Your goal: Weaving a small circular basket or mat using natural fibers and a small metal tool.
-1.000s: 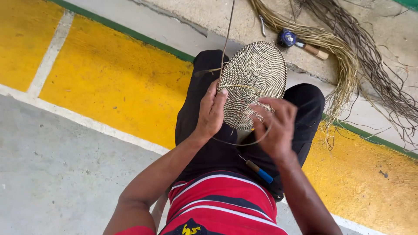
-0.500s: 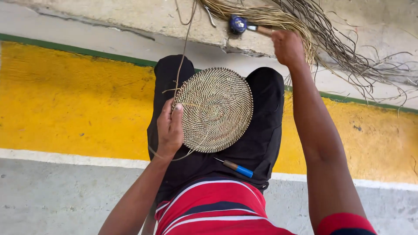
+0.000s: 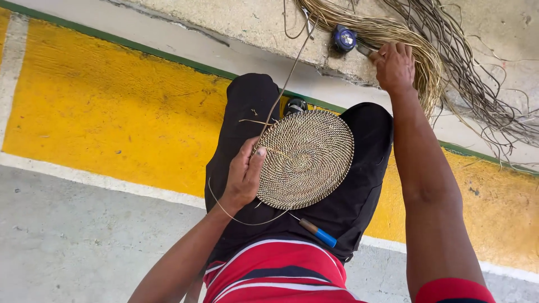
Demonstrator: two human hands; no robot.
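Two hands busy. Left hand (image 3: pixel 244 177) clamped on woven disc (image 3: pixel 304 159) at nine o'clock. Right hand (image 3: pixel 395 67) curled around reed bundle (image 3: pixel 412 42) at one o'clock.

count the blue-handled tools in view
2: one blue-handled tool lies on the lap below the woven disc; another sits on the ledge beside the right hand. Fibres could hide more.

A round, flat woven disc (image 3: pixel 306 159) of pale coiled fibre with a fine dotted stitch pattern is held tilted on the lap, gripped at its left edge by the left hand (image 3: pixel 244 175). A long thin strand (image 3: pixel 283 90) is led upward from that edge. Farther off, on the concrete ledge, a bundle of straw-coloured fibres (image 3: pixel 418 53) is touched by the outstretched right hand (image 3: pixel 396 67).
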